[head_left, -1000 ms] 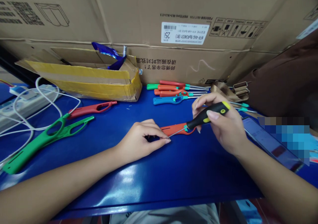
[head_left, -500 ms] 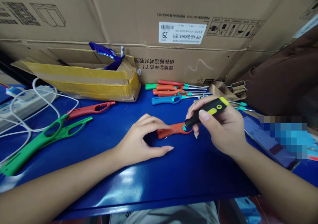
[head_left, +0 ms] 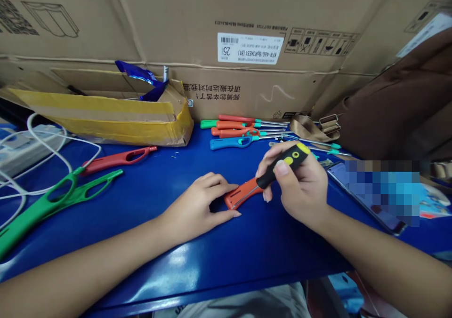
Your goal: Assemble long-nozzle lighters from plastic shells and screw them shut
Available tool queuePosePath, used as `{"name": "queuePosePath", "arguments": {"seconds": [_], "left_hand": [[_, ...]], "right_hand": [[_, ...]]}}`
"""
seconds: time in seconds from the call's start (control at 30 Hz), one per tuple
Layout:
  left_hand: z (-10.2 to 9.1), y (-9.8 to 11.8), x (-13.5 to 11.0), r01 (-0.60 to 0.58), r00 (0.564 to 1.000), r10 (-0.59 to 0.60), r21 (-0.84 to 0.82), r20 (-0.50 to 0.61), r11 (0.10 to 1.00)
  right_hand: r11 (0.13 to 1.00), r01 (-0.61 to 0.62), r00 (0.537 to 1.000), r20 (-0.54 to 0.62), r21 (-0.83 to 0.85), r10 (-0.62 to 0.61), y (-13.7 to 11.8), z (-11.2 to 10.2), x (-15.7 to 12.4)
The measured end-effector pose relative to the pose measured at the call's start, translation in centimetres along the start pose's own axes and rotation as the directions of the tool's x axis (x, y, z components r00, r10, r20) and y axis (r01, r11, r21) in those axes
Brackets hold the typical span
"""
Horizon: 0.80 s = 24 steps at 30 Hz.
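On the blue tabletop (head_left: 197,266) lies an orange lighter casing (head_left: 249,188), the long kind with a slot in its handle. My left hand (head_left: 196,202) pinches its left end between thumb and fingers. In my right hand (head_left: 307,186) is a black and yellow screwdriver (head_left: 298,155), gripped by the handle. Its thin shaft slants down to the left over the casing, and the tip meets the left end near my left thumb. The casing's right end is hidden behind my right hand.
Several lighters (head_left: 231,142) with metal stems lie at the back. Green casing halves (head_left: 38,214) and a red casing (head_left: 113,162) rest at left, by a white cable and power strip (head_left: 31,144). A yellow-taped box (head_left: 141,125) stands behind; a phone (head_left: 363,195) lies right.
My left hand has closed from a wide curl onto the orange casing, which now sits more tilted. The screwdriver tip has come down to its left end. The whole view has shifted slightly.
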<state>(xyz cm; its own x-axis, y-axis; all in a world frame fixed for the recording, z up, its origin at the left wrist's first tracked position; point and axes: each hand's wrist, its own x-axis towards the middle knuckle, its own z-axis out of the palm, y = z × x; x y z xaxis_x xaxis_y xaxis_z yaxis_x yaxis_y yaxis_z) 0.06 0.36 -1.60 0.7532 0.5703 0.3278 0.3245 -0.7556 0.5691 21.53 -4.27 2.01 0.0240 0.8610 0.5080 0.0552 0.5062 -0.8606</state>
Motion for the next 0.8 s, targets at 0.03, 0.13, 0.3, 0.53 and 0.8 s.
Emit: {"name": "queuePosePath", "arguments": {"seconds": [0.03,0.13,0.3,0.53,0.8], "left_hand": [[0.08,0.01,0.02,-0.007,1.0,0.007,0.006,0.0,1.0],[0.32,0.03,0.1,-0.015,1.0,0.015,0.027,0.002,1.0],[0.61,0.16,0.12,-0.015,1.0,0.014,0.061,0.011,0.998],[0.67,0.06,0.09,-0.037,0.999,0.037,0.041,0.007,0.998],[0.77,0.1,0.11,-0.025,1.0,0.025,0.014,0.005,1.0]], "right_hand": [[1.0,0.013,1.0,-0.006,0.002,-0.012,0.03,0.04,-0.04],[0.999,0.042,0.999,-0.032,-0.008,-0.042,-0.06,0.16,-0.02],[0.998,0.038,0.999,-0.035,-0.047,-0.039,-0.32,0.37,0.08],[0.995,0.05,0.998,-0.036,-0.081,-0.053,-0.36,0.29,-0.03],[0.992,0.039,0.998,-0.034,-0.123,-0.043,0.11,0.08,0.12]]}}
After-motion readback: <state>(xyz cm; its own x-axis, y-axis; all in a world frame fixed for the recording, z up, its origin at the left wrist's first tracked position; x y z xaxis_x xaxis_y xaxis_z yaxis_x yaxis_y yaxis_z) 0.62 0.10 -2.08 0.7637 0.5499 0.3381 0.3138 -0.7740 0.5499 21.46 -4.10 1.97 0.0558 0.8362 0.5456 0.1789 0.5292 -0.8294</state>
